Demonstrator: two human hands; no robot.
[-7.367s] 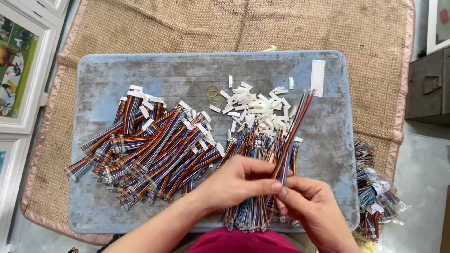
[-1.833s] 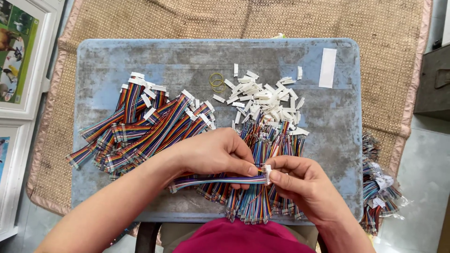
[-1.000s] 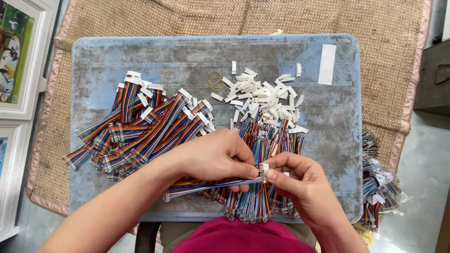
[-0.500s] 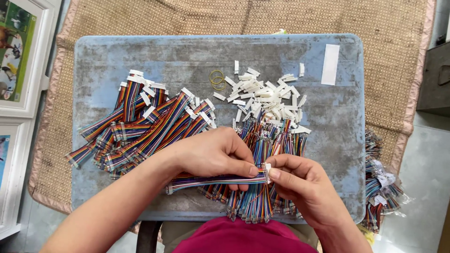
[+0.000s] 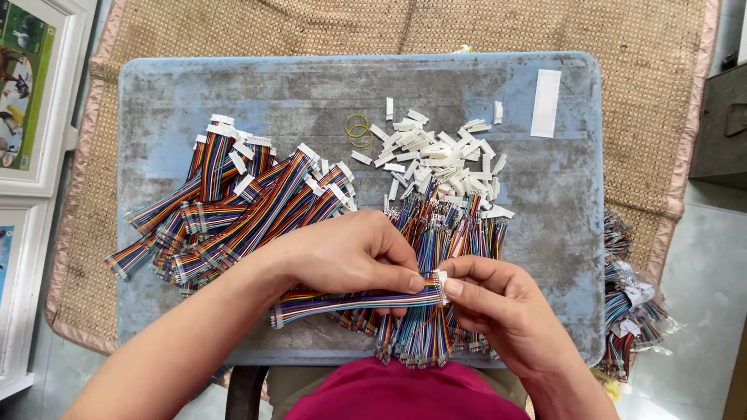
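Fingers [image 5: 405, 280] pinching ribbon cable [image 5: 350, 302] end

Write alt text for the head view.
Two hands hold a rainbow ribbon cable over a blue table: left hand grips it, right hand pinches its white connector. Cable piles and loose connectors lie behind.

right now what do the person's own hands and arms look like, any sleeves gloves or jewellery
Both hands are bare: no gloves, rings or wristbands show on the left hand or the right hand. The forearms are uncovered as far as the view reaches, with no sleeve in sight. Fingernails are short and unpainted. At the bottom edge is a magenta garment the person wears.
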